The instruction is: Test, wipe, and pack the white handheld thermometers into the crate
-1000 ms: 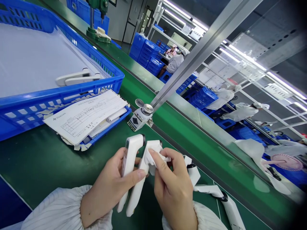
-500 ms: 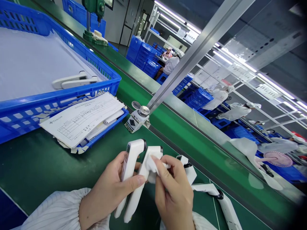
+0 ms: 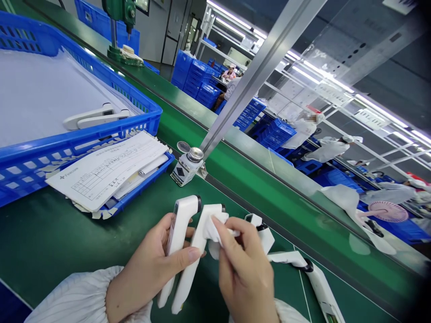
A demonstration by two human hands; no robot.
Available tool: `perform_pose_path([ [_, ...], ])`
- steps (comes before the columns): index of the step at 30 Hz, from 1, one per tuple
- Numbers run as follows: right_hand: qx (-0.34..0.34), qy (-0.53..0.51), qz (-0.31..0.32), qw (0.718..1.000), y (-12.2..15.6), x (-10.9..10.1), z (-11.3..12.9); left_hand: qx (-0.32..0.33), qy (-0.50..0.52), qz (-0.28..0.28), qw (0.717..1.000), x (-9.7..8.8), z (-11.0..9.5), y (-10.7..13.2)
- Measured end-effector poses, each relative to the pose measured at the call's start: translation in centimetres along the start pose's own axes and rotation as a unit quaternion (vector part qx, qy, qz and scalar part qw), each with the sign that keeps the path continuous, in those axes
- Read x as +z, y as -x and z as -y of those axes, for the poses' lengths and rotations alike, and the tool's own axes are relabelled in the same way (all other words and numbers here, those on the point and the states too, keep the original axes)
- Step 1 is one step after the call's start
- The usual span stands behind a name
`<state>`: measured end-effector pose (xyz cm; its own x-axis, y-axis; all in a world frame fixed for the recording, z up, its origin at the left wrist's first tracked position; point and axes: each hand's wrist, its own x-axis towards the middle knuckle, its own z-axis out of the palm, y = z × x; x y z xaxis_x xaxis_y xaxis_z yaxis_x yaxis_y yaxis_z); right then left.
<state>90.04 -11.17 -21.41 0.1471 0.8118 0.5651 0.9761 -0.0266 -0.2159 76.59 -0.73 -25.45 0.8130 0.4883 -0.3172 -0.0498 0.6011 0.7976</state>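
Note:
My left hand [image 3: 143, 262] is closed around two white infrared thermometers side by side. The nearer-left thermometer [image 3: 178, 235] has its black-rimmed head up. The other thermometer [image 3: 186, 287] leans beside it, with my thumb across its body. My right hand [image 3: 247, 269] pinches a crumpled white cloth [image 3: 212, 231] against the upper part of that second thermometer. Behind my right hand lie further white thermometer-like pieces [image 3: 266, 238], partly hidden. At the lower right another white thermometer [image 3: 321, 287] with a black ring lies on the green worktop [image 3: 134, 233].
A dispenser bottle [image 3: 185, 169] with its lid flipped up stands by a metal post [image 3: 242, 85]. To the left, a blue crate [image 3: 128, 96] holds two thermometers [image 3: 101, 117]; papers [image 3: 97, 175] lie on a small blue tray. Beyond runs a green conveyor belt [image 3: 269, 179]; people sit farther off.
The view has shifted slightly, moving the scene a little left. Both hands keep their grips, and the cloth stays against the second thermometer.

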Motion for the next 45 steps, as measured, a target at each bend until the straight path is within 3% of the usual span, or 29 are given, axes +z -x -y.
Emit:
perform_pose_path([
  [5,0.000,-0.028,-0.006,1.000,1.3,1.9,1.0,0.018,-0.020,0.002,1.000,0.1,0.1,0.0],
  [10,0.029,-0.015,-0.038,0.999,1.2,2.1,0.8,0.011,0.001,-0.004,1.000,0.2,0.1,0.2],
  [23,0.023,-0.060,-0.046,0.997,1.6,2.1,1.2,0.013,-0.023,0.011,1.000,0.2,0.3,0.3],
  [27,0.029,-0.019,-0.063,0.997,1.0,1.2,0.8,0.013,-0.035,0.021,0.999,0.2,0.2,0.2],
  [31,0.047,0.042,-0.134,0.989,-1.3,-0.8,0.2,-0.024,-0.035,0.008,0.999,0.3,-0.1,0.2],
  [33,0.039,0.061,-0.120,0.990,-2.2,-1.2,0.3,-0.035,-0.035,0.003,0.999,0.3,-0.1,0.2],
  [35,0.025,0.078,-0.059,0.995,-2.4,-0.7,0.7,-0.029,-0.032,-0.002,0.999,0.3,-0.1,0.2],
  [39,-0.007,0.121,0.032,0.992,-0.1,1.6,0.9,-0.005,0.008,-0.008,1.000,0.3,-0.2,0.3],
  [42,-0.009,0.127,0.040,0.991,2.2,1.9,-0.8,-0.018,0.035,-0.011,0.999,0.3,-0.6,0.5],
  [45,0.038,0.127,-0.003,0.991,2.8,0.7,-2.8,-0.067,0.055,0.001,0.996,0.4,-1.2,0.5],
])
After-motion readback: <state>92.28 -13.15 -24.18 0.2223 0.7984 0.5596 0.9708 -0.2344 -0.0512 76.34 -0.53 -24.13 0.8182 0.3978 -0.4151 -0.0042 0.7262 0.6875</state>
